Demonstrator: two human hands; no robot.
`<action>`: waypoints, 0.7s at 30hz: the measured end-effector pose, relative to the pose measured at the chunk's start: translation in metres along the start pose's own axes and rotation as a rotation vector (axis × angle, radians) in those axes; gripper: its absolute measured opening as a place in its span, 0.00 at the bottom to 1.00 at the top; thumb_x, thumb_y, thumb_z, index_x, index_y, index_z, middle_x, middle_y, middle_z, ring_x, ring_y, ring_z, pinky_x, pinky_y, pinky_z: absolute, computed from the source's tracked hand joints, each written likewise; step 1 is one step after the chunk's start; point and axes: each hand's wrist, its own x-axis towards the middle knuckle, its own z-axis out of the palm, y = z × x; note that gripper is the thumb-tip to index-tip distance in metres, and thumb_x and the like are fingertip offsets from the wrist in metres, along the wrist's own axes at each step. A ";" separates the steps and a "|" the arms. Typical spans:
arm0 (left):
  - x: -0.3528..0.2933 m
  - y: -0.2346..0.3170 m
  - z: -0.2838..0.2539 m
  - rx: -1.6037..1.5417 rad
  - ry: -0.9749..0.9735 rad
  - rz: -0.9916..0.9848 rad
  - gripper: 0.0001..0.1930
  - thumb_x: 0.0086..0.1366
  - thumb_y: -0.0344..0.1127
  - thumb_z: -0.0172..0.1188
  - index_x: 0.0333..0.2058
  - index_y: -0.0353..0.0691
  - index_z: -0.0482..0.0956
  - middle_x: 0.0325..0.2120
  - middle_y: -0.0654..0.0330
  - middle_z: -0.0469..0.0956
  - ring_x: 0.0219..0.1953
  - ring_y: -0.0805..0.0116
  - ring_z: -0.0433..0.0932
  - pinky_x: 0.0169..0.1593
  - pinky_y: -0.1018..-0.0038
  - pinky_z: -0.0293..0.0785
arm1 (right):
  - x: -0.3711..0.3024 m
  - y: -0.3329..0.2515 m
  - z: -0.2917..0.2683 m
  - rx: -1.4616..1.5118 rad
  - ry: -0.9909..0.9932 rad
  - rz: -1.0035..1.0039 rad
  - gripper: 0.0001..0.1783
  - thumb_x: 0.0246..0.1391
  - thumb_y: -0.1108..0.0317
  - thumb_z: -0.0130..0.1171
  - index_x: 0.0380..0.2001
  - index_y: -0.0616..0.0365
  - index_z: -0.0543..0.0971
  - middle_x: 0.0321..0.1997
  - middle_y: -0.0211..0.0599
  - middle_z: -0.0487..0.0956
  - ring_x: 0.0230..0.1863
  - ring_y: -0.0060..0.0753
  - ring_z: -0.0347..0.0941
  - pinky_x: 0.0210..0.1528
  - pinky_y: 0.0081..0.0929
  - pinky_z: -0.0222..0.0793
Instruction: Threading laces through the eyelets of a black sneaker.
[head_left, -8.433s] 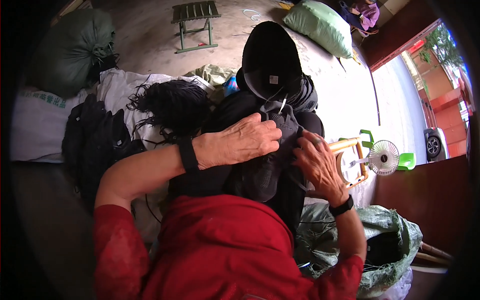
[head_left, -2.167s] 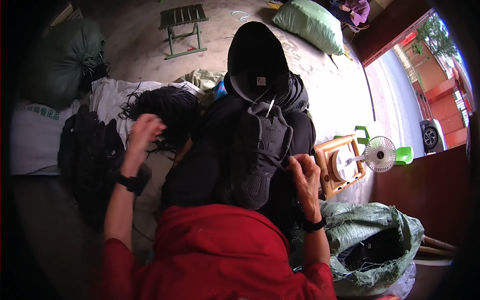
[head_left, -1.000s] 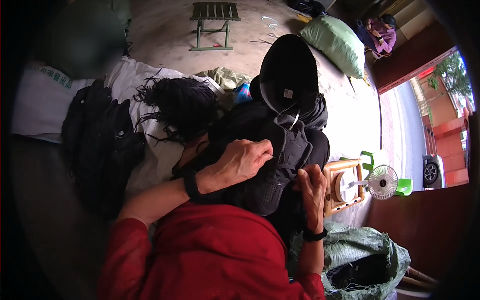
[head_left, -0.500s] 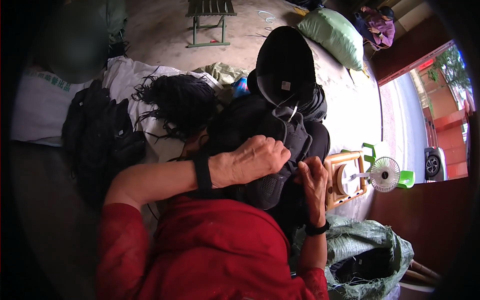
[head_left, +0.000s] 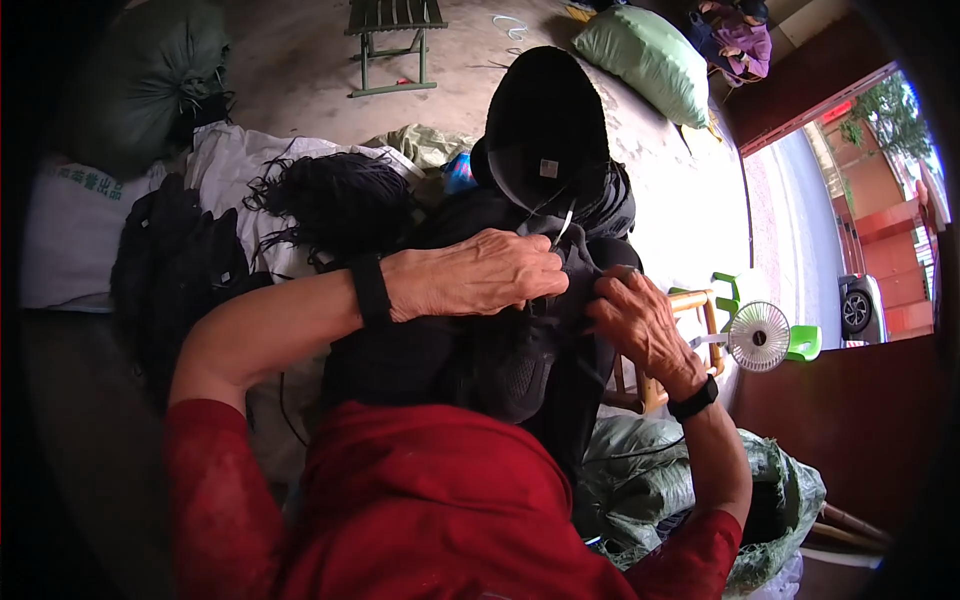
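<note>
A black shoe upper point(head_left: 518, 378) with a mesh toe lies across my lap, toe toward me. My left hand point(head_left: 490, 270) is closed in a pinch above its lacing area; what lies between the fingertips is hidden. At the upper's right side, my right hand point(head_left: 645, 322) curls its fingers closed on the dark edge. Just beyond my hands, a thin pale strip point(head_left: 566, 222) sticks up. Farther off stands a stack of black shoe uppers point(head_left: 548, 115), its opening facing me, with a small pale label inside.
A heap of black laces point(head_left: 340, 205) lies on white sacking point(head_left: 225, 160) at left, beside more black pieces point(head_left: 175, 260). On the right are a small white fan point(head_left: 758, 336), a bamboo stool point(head_left: 645, 390) and a green woven sack point(head_left: 640, 460). A folding stool point(head_left: 395, 50) stands beyond.
Both hands have moved up along the shoe upper, away from my body. My right hand has swung its wrist outward and now grips the upper's side. The whole view has shifted slightly.
</note>
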 end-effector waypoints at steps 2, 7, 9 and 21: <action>0.003 -0.004 -0.002 -0.180 -0.158 -0.076 0.11 0.50 0.34 0.65 0.30 0.41 0.71 0.30 0.62 0.71 0.39 0.62 0.71 0.40 0.66 0.71 | 0.005 -0.001 -0.004 0.024 -0.009 -0.001 0.13 0.40 0.64 0.65 0.32 0.51 0.77 0.39 0.33 0.72 0.52 0.41 0.68 0.49 0.37 0.69; -0.001 0.005 0.006 -0.173 -0.147 -0.123 0.14 0.49 0.41 0.68 0.29 0.41 0.73 0.29 0.61 0.72 0.38 0.60 0.71 0.39 0.65 0.71 | 0.007 0.008 0.003 0.115 -0.069 -0.044 0.12 0.39 0.62 0.67 0.28 0.52 0.78 0.37 0.33 0.72 0.45 0.41 0.69 0.43 0.36 0.71; 0.000 0.016 0.011 -0.064 -0.175 -0.212 0.16 0.48 0.46 0.70 0.27 0.42 0.75 0.28 0.62 0.72 0.38 0.61 0.71 0.40 0.64 0.70 | 0.008 0.007 0.005 0.126 -0.109 0.007 0.11 0.39 0.62 0.67 0.27 0.52 0.79 0.37 0.32 0.72 0.44 0.41 0.69 0.41 0.37 0.71; 0.004 0.025 0.028 -0.375 -0.108 -0.464 0.07 0.50 0.36 0.64 0.30 0.47 0.80 0.35 0.70 0.73 0.49 0.67 0.66 0.51 0.62 0.58 | 0.011 0.004 0.023 0.334 -0.124 0.220 0.08 0.49 0.63 0.60 0.26 0.56 0.80 0.34 0.40 0.74 0.41 0.41 0.70 0.49 0.37 0.64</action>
